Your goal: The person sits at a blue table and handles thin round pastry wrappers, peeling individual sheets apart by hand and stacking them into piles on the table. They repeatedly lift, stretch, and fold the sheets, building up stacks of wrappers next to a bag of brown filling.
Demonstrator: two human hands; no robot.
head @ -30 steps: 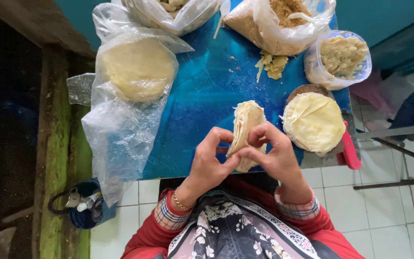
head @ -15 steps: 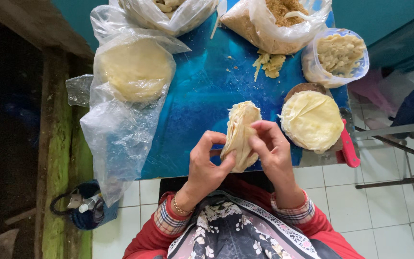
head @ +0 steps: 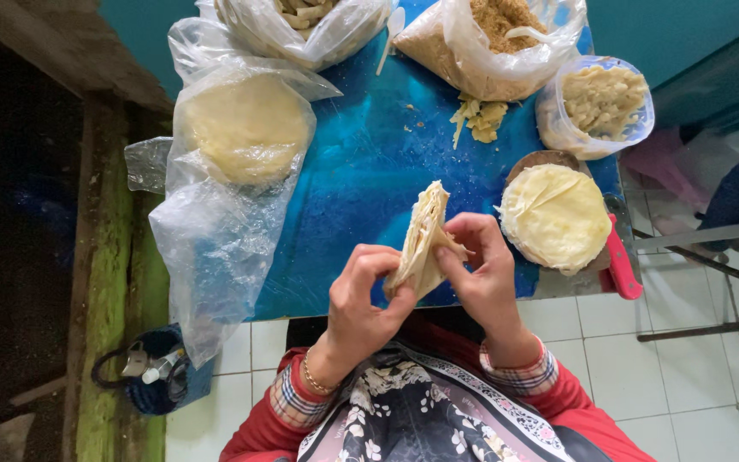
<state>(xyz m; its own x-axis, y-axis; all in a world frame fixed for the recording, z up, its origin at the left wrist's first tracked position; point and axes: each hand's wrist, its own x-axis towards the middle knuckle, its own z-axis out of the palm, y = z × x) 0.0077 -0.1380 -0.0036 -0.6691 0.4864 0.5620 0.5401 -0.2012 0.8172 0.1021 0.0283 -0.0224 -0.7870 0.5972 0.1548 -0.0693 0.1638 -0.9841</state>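
Two hands, left hand [head: 361, 299], right hand [head: 482, 275], fingers pinching one folded wrapper [head: 423, 239], four bags behind

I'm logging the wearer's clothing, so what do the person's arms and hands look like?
Both hands are bare, no gloves. The left hand has a thin gold-coloured bracelet at the wrist. Both arms wear red sleeves with plaid cuffs showing beneath.
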